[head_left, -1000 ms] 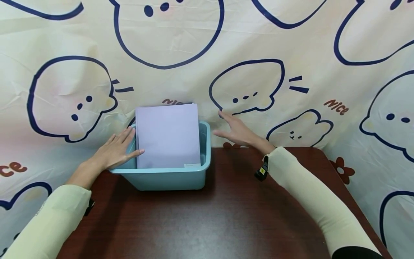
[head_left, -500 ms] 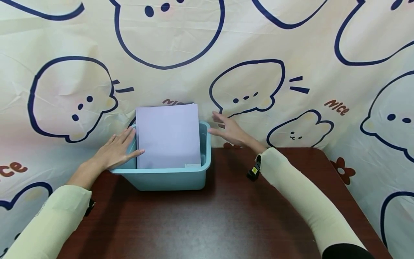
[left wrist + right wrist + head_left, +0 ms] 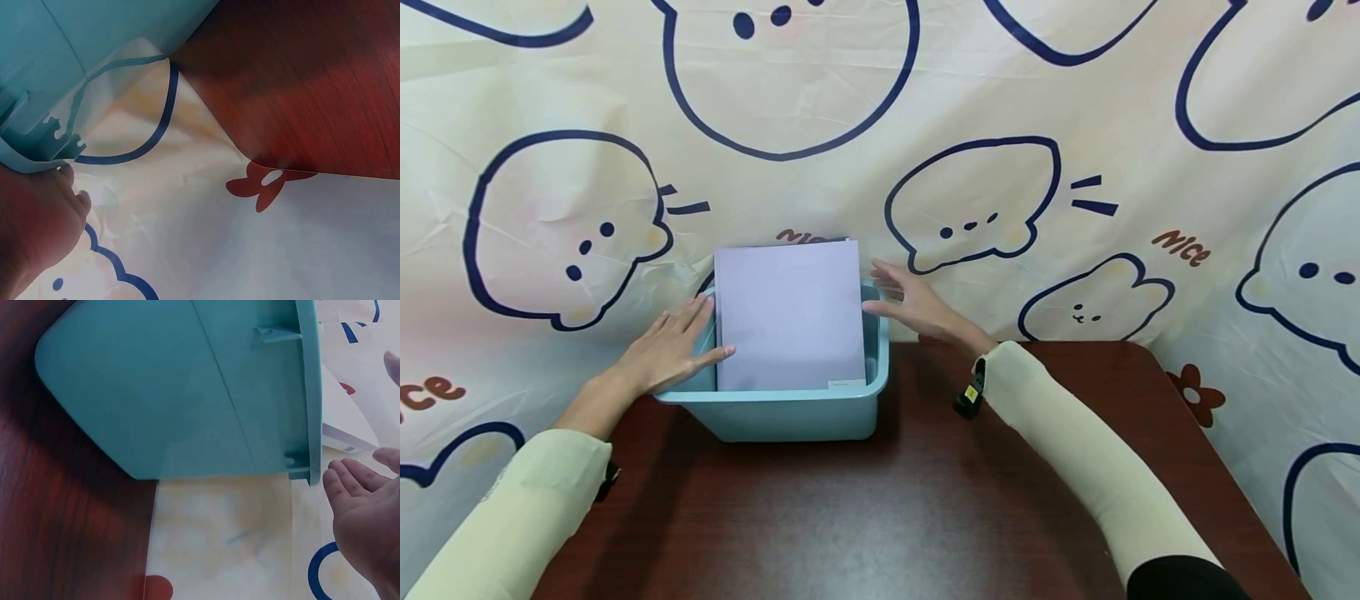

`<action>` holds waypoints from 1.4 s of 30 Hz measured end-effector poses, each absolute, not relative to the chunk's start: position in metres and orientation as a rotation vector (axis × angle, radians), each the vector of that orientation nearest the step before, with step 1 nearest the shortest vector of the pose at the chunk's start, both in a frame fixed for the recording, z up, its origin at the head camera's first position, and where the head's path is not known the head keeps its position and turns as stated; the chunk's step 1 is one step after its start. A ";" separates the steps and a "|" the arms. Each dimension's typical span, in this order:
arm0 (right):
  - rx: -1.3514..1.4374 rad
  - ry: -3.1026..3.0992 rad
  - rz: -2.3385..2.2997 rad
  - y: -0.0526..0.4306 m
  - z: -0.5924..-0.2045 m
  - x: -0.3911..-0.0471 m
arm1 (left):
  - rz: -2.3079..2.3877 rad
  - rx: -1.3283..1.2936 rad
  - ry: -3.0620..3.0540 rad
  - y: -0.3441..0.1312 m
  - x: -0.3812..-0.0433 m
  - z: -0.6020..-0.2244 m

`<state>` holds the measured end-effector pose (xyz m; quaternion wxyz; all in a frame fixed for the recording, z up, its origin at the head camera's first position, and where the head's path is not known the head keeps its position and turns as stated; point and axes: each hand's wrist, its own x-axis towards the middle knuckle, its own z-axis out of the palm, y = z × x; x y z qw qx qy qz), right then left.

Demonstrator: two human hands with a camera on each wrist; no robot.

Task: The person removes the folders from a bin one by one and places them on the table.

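Note:
A light-blue plastic bin [image 3: 797, 418] stands at the back of the table. Inside it a pale lilac, flat, book-like item [image 3: 788, 317] stands upright, its top rising above the rim; a thin dark edge shows behind it. My left hand [image 3: 664, 348] rests on the bin's left rim with fingers spread, the thumb in front of the lilac item. In the left wrist view part of that hand [image 3: 37, 228] lies at the rim. Over the bin's right rim hovers my right hand [image 3: 919, 305], fingers extended, thumb close to the item's right edge. The right wrist view shows its fingertips [image 3: 350, 478] beside the rim.
The dark brown wooden table [image 3: 880, 517] stretches in front of the bin and to its right. Directly behind it hangs a cream cloth [image 3: 820, 192] printed with cartoon faces, which also covers the right side.
My right hand has moved left, from beside the bin to above its right rim, near the lilac item. The left hand, the bin and the lilac item have stayed in place.

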<state>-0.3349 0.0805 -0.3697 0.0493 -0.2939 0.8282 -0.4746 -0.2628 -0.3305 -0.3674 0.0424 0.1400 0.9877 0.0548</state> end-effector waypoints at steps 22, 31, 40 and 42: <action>-0.856 2.426 -1.582 0.056 -0.372 -0.335 | 0.193 0.436 3.024 -0.329 -0.262 -0.367; -0.837 2.384 -1.629 0.049 -0.371 -0.341 | 0.201 0.433 3.025 -0.330 -0.262 -0.368; -0.786 2.394 -1.642 0.044 -0.368 -0.341 | 0.208 0.430 3.026 -0.330 -0.262 -0.368; -0.783 2.382 -1.651 0.043 -0.368 -0.341 | 0.205 0.428 3.025 -0.330 -0.262 -0.368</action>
